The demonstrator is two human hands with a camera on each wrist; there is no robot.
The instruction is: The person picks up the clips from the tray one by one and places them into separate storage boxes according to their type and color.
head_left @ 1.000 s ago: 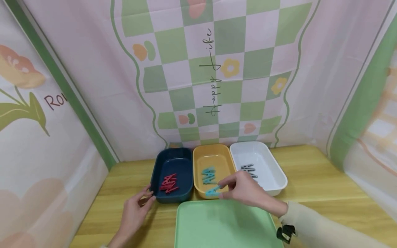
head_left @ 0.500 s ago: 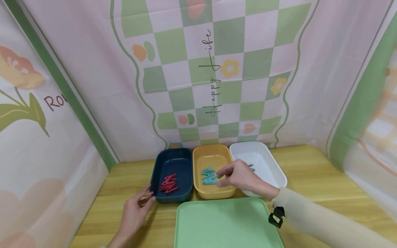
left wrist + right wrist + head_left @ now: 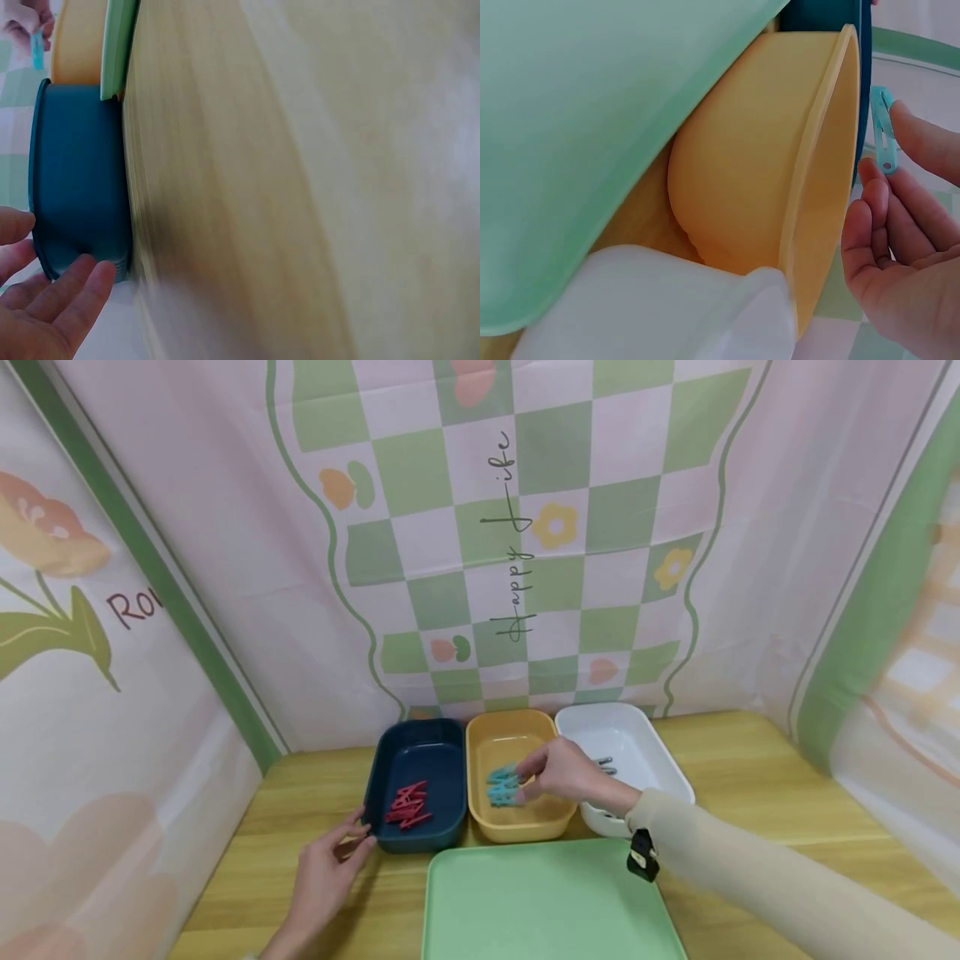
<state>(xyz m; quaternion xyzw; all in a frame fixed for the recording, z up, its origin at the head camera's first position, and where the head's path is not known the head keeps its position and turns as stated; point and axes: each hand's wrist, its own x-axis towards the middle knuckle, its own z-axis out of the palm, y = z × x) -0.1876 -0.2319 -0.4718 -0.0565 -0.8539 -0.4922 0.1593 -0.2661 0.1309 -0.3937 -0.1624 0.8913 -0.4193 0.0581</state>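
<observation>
My right hand (image 3: 566, 770) pinches a turquoise clothespin (image 3: 883, 129) between thumb and fingers, above the yellow tub (image 3: 525, 832). Other turquoise clothespins (image 3: 501, 772) lie in that tub, partly merging with the held one in the head view. My left hand (image 3: 322, 868) touches the near left corner of the dark blue tub (image 3: 420, 842) with its thumb at the rim and its fingers against the outer wall (image 3: 82, 165). Several red clothespins (image 3: 408, 804) lie in a heap in the dark blue tub.
To the right, a white tub (image 3: 645, 752) holds grey clothespins (image 3: 606, 766), partly hidden by my right hand and sleeve. A green tray (image 3: 547, 902) lies before the tubs on the wooden table (image 3: 750, 793). A patterned cloth (image 3: 517, 568) hangs close behind them.
My right hand has carried the turquoise clothespin from the yellow tub's near edge farther back, over the other turquoise ones. My left hand has stayed at the dark blue tub.
</observation>
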